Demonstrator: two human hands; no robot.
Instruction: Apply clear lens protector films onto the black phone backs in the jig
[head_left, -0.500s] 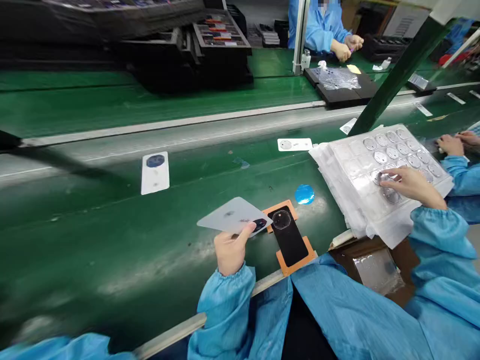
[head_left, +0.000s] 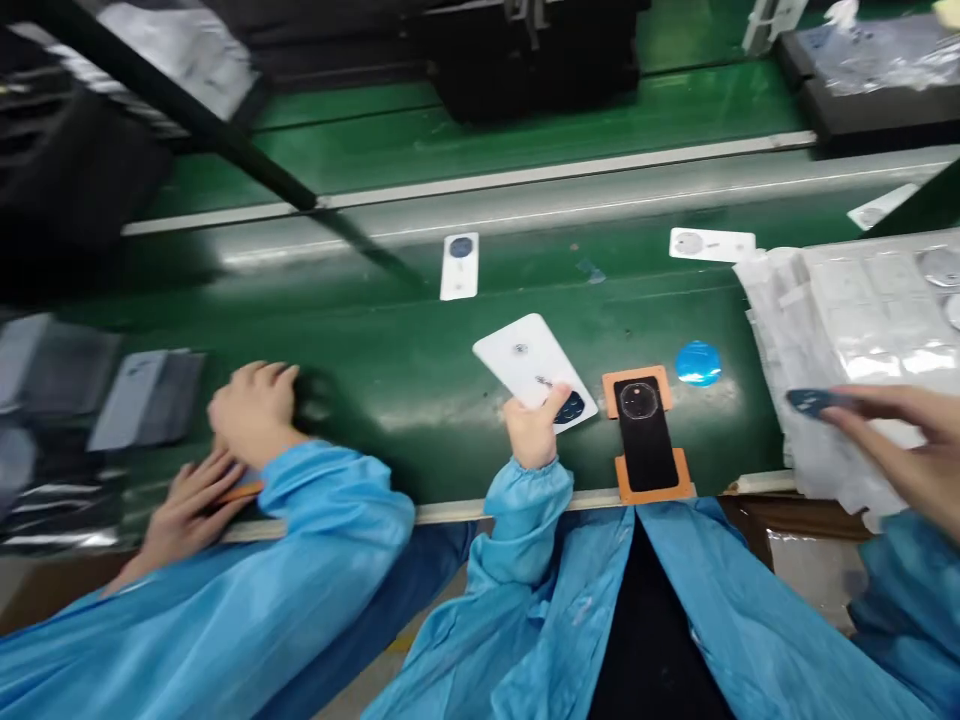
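My left hand (head_left: 532, 432) pinches a white phone back cover (head_left: 523, 360) by its lower corner, near its dark round camera patch. The cover is tilted above the green bench. Between thumb and fingers, my right hand (head_left: 904, 435) holds a dark round camera lens disc (head_left: 810, 402), over the left edge of the clear plastic tray (head_left: 855, 310). A black phone panel (head_left: 649, 445) with a round camera ring lies in an orange holder (head_left: 656, 492) at the bench edge, between my hands.
A blue round film (head_left: 698, 364) lies right of the holder. White phone-shaped cards (head_left: 459, 266) lie farther back. At left, a co-worker's hands (head_left: 255, 410) work beside grey panel stacks (head_left: 146, 398). A dark post (head_left: 180, 110) slants across the upper left.
My right hand has lifted the lens disc out of the tray and drawn it left. The view has swung left, bringing in the co-worker's hands. My left hand still holds the cover.
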